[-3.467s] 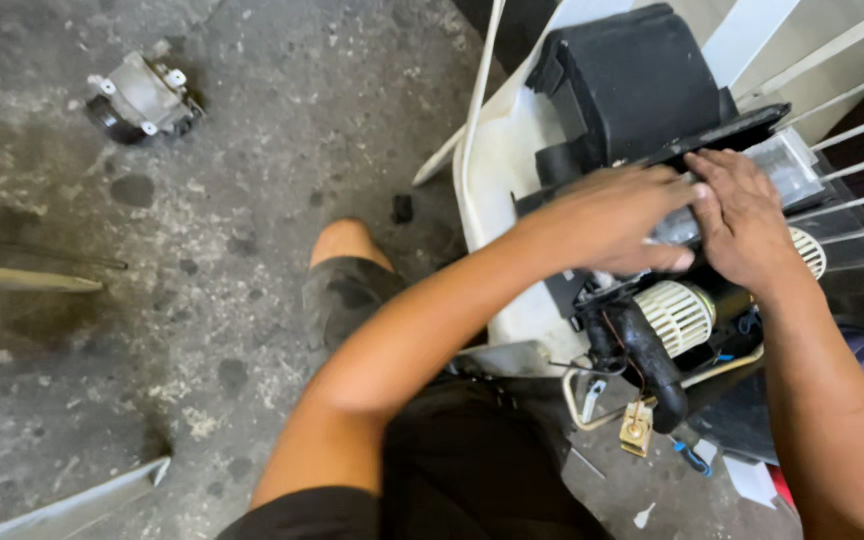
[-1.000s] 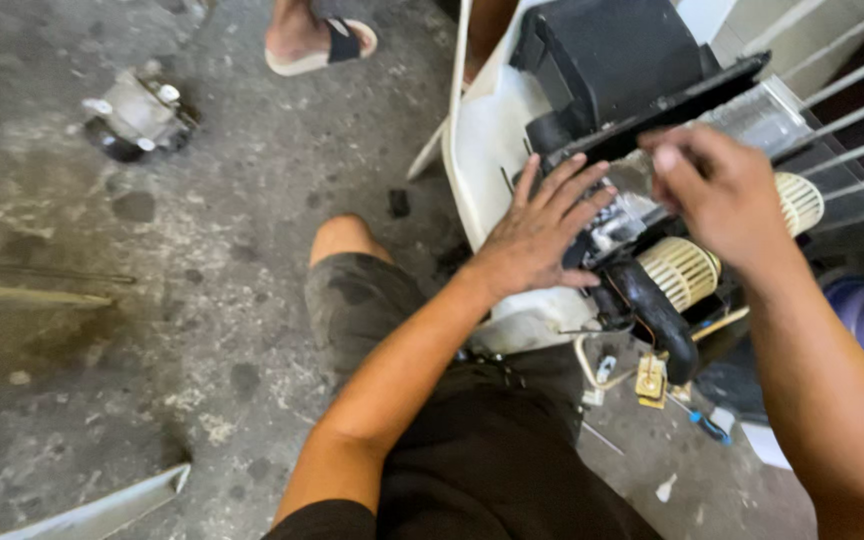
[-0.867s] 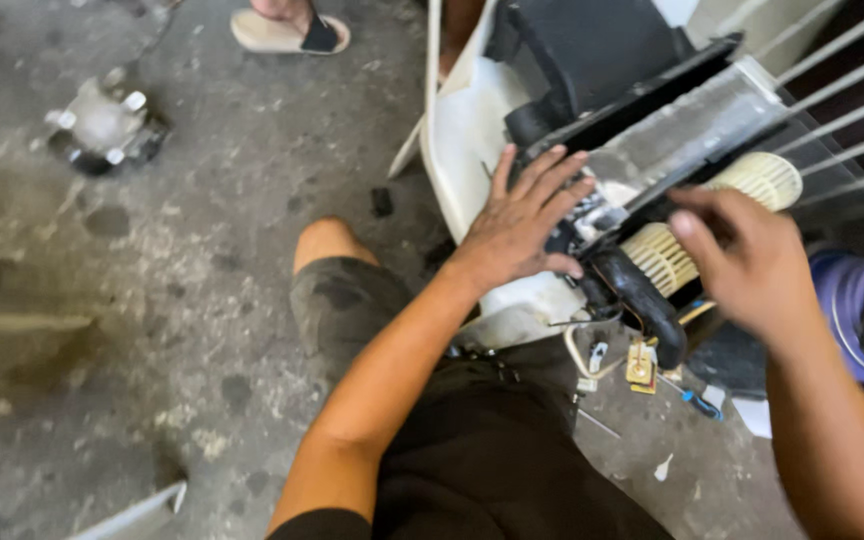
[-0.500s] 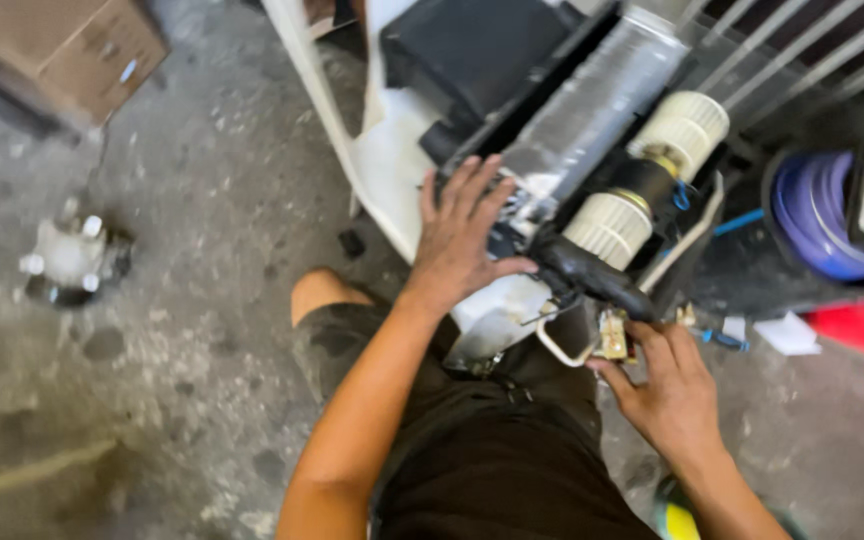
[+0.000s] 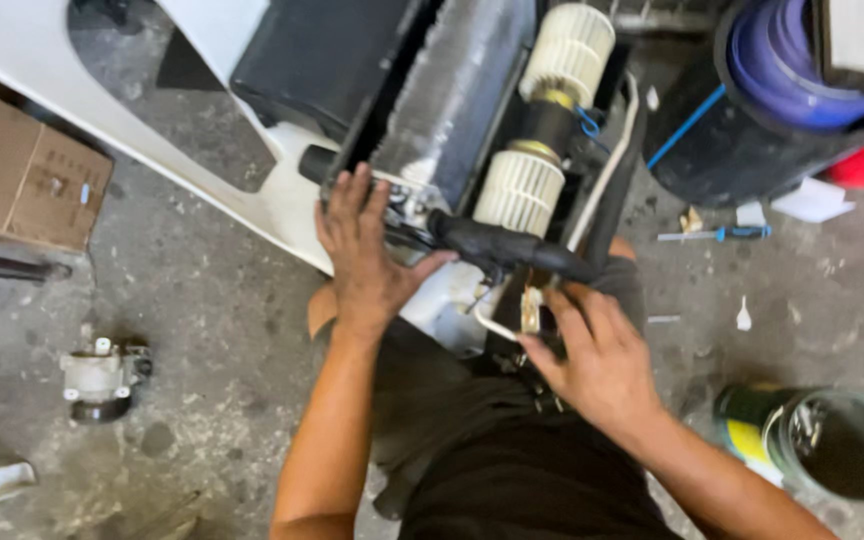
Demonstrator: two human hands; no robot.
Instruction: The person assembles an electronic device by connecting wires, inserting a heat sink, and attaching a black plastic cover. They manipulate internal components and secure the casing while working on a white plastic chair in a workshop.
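Left grip [image 5: 367,265] spread flat on white blower housing [image 5: 442,300], right grip [image 5: 597,355] open near connector [image 5: 530,308], brown carton [image 5: 22,175] left

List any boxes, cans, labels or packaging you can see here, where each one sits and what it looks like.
Cardboard box: far left on the floor, brown, rectangular.
Open can: bottom right, round, green and yellow side.
White label: top right, rectangular, on the dark drum.

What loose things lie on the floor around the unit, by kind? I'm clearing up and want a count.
Cardboard box: 1
Metal pump-like part: 1
Screwdriver: 1
Open can: 1
Black drum: 1
Total: 5
The left hand rests flat on the unit; the right hand touches its connector.
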